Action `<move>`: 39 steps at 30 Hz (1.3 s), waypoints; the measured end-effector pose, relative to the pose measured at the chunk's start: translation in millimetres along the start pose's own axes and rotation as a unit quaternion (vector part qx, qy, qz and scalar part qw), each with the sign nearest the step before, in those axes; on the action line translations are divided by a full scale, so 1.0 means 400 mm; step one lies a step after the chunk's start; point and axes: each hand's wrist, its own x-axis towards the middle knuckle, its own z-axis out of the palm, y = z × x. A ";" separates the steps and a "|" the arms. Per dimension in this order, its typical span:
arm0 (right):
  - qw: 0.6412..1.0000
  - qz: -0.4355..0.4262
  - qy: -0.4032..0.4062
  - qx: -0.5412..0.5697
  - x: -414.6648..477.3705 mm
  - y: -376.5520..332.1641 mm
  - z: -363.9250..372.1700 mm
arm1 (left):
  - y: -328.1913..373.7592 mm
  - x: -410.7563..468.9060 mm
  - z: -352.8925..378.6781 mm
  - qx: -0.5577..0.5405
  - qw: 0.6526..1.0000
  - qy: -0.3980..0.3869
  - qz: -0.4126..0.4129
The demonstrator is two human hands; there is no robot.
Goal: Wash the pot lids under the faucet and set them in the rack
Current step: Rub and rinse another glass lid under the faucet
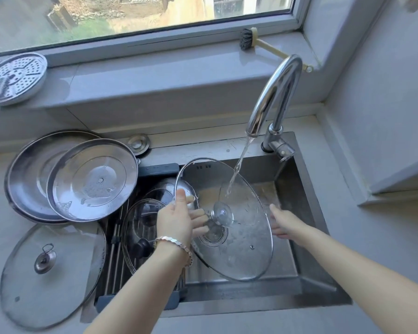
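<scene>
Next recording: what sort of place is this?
Likely a home kitchen: a steel sink with a running faucet, a glass lid held under the stream, and a dish brush on the window sill.

A glass lid [239, 251] is held tilted over the sink [263, 298] under water from the faucet [275, 92]; its left rim is gripped by the left hand [176, 220]; its right rim is touched by the right hand [284, 222].

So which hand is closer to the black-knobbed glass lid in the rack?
Left. The left hand holds the large glass lid by its left rim, just beside the black-knobbed lid; the right hand is at the opposite rim, farther away.
</scene>
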 end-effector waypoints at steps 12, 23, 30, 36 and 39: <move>0.945 -0.245 0.190 0.100 -0.107 -0.145 -0.084 | -0.083 0.074 -0.070 -0.027 0.980 -0.084 -0.179; 0.815 -0.438 0.316 -0.208 -0.134 -0.248 -0.166 | -0.049 0.131 0.032 0.018 0.990 -0.140 -0.030; 0.680 -0.503 0.301 -0.441 -0.090 -0.073 0.039 | -0.005 0.105 0.043 -0.122 0.992 0.003 0.044; 0.679 -0.486 0.286 -0.470 -0.088 -0.069 0.051 | 0.015 0.096 0.015 -0.175 0.977 0.076 0.089; 0.738 -0.439 0.310 -0.409 -0.108 -0.096 0.066 | 0.025 0.084 0.017 -0.192 0.972 0.097 0.096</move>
